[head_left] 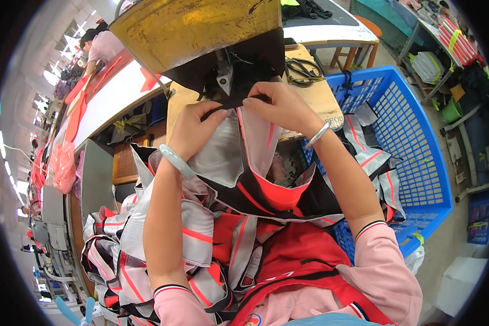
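Note:
Both my hands pinch a black fabric strip [234, 102] along the top edge of a sewn piece. My left hand [194, 126] grips it on the left, and my right hand [280, 106] grips it a short way to the right. From the strip hangs a grey, black and red fabric piece [223, 149] that spreads down over my lap. Just beyond my fingers is the metal working head [224, 79] of a machine, under a worn yellow cover [201, 32]. What lies in the dark space behind it is hard to make out.
Many similar fabric pieces [130, 266] are heaped at my lower left. A blue plastic basket [437, 163] stands on the right with more pieces inside. Black-handled scissors [304, 71] lie on the wooden board [331, 100]. Another person [103, 46] works at a long table at far left.

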`<action>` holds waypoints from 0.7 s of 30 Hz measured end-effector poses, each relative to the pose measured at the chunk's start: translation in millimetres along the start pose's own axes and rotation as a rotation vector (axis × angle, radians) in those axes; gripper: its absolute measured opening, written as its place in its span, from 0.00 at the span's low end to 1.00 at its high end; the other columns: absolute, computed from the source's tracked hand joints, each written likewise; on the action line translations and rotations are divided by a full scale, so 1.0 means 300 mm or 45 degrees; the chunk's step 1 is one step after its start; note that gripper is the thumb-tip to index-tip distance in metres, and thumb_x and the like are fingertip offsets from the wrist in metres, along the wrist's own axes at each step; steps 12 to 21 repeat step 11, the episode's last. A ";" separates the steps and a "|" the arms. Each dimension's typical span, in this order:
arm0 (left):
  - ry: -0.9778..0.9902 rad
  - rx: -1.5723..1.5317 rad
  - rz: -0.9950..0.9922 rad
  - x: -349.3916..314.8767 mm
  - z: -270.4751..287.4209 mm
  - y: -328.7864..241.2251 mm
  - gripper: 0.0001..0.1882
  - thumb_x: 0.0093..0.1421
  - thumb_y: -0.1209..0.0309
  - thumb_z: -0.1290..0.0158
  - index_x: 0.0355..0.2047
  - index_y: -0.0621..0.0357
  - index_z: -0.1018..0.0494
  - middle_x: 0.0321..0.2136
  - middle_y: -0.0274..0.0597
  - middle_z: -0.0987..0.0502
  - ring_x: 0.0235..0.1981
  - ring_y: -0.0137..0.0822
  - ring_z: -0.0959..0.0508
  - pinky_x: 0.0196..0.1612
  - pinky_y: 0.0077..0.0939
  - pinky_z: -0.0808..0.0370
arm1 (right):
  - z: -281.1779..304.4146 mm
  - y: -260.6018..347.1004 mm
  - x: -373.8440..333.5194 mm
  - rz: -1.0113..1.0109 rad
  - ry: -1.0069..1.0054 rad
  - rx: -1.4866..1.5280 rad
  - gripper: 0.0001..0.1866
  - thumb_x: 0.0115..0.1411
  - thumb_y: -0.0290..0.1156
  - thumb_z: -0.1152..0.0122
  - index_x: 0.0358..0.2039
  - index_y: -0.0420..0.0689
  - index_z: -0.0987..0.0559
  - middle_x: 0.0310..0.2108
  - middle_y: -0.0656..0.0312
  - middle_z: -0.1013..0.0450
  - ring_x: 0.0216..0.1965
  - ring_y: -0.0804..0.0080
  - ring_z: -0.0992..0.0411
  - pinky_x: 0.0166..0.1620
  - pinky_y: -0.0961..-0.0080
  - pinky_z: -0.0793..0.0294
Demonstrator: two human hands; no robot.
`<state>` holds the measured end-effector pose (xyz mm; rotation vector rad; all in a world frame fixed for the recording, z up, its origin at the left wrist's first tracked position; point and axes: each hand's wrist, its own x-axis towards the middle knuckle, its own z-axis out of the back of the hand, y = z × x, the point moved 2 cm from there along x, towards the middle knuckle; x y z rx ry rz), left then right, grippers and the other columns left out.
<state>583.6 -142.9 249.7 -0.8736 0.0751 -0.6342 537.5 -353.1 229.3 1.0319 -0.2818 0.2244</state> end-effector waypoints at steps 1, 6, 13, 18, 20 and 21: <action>0.025 -0.035 0.031 0.014 -0.002 0.013 0.15 0.58 0.67 0.44 0.37 0.71 0.24 0.27 0.47 0.20 0.29 0.30 0.24 0.36 0.24 0.28 | -0.003 -0.013 0.009 -0.006 0.002 0.027 0.16 0.57 0.40 0.40 0.34 0.37 0.21 0.22 0.60 0.27 0.24 0.75 0.30 0.30 0.75 0.31; 0.027 -0.041 0.107 0.035 0.007 0.033 0.15 0.58 0.67 0.44 0.37 0.71 0.23 0.25 0.43 0.21 0.29 0.27 0.26 0.35 0.23 0.29 | -0.006 -0.027 0.054 -0.074 0.047 0.010 0.19 0.55 0.43 0.41 0.34 0.38 0.20 0.31 0.49 0.23 0.34 0.54 0.24 0.39 0.66 0.27; 0.037 -0.110 0.239 0.049 0.017 0.046 0.15 0.59 0.64 0.44 0.39 0.65 0.21 0.29 0.40 0.19 0.29 0.28 0.25 0.37 0.23 0.28 | -0.014 -0.050 0.089 -0.030 0.066 0.010 0.20 0.55 0.45 0.41 0.35 0.39 0.19 0.32 0.48 0.23 0.36 0.56 0.23 0.40 0.66 0.27; 0.037 -0.110 0.239 0.049 0.017 0.046 0.15 0.59 0.64 0.44 0.39 0.65 0.21 0.29 0.40 0.19 0.29 0.28 0.25 0.37 0.23 0.28 | -0.014 -0.050 0.089 -0.030 0.066 0.010 0.20 0.55 0.45 0.41 0.35 0.39 0.19 0.32 0.48 0.23 0.36 0.56 0.23 0.40 0.66 0.27; 0.037 -0.110 0.239 0.049 0.017 0.046 0.15 0.59 0.64 0.44 0.39 0.65 0.21 0.29 0.40 0.19 0.29 0.28 0.25 0.37 0.23 0.28 | -0.014 -0.050 0.089 -0.030 0.066 0.010 0.20 0.55 0.45 0.41 0.35 0.39 0.19 0.32 0.48 0.23 0.36 0.56 0.23 0.40 0.66 0.27; 0.037 -0.110 0.239 0.049 0.017 0.046 0.15 0.59 0.64 0.44 0.39 0.65 0.21 0.29 0.40 0.19 0.29 0.28 0.25 0.37 0.23 0.28 | -0.014 -0.050 0.089 -0.030 0.066 0.010 0.20 0.55 0.45 0.41 0.35 0.39 0.19 0.32 0.48 0.23 0.36 0.56 0.23 0.40 0.66 0.27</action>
